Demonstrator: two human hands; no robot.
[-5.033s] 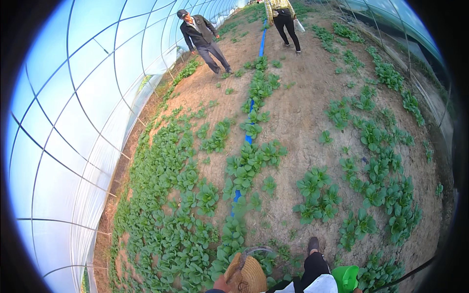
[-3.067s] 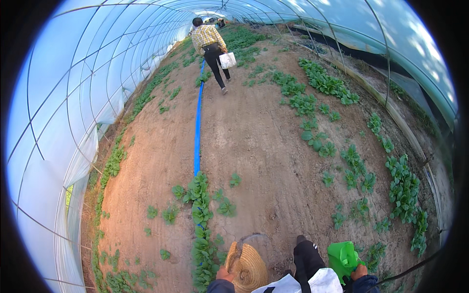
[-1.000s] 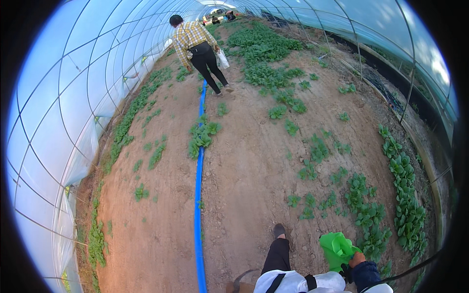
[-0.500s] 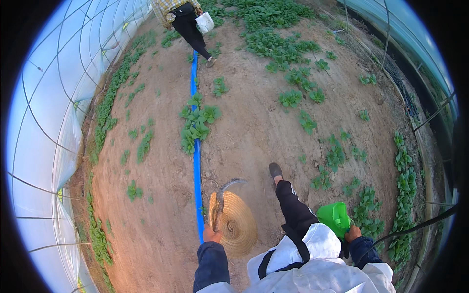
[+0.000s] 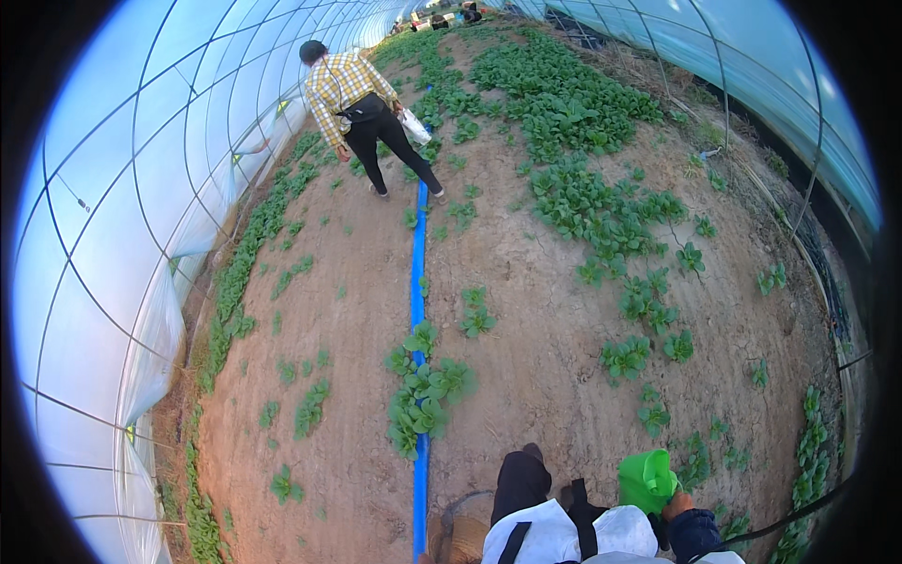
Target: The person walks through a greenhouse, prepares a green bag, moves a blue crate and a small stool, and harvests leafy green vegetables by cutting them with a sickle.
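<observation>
At the lower edge, a sliver of my left hand (image 5: 424,557) shows beside a straw hat (image 5: 460,540) and the curved metal blade of a sickle (image 5: 448,512); its fingers are cut off from view. My right hand (image 5: 676,503) is closed on a bright green plastic container (image 5: 646,477) at the lower right. A white cloth (image 5: 526,534) with black straps lies across my front, and my dark-trousered leg (image 5: 521,479) shows above it. A blue flat hose (image 5: 419,282) runs ahead along the soil, partly covered by leafy plants (image 5: 427,390).
A person (image 5: 352,99) in a checked shirt walks ahead, carrying a white bag (image 5: 413,128). Dense greens (image 5: 583,103) grow on the right, a sparser row (image 5: 230,310) on the left. Plastic tunnel walls on metal hoops (image 5: 113,282) line both sides, with piping (image 5: 817,282) along the right.
I have moved forward along the soil; one person seen earlier has left view. The checked-shirt person stepped left over the hose. Since half a second ago my left hand dropped mostly out of frame.
</observation>
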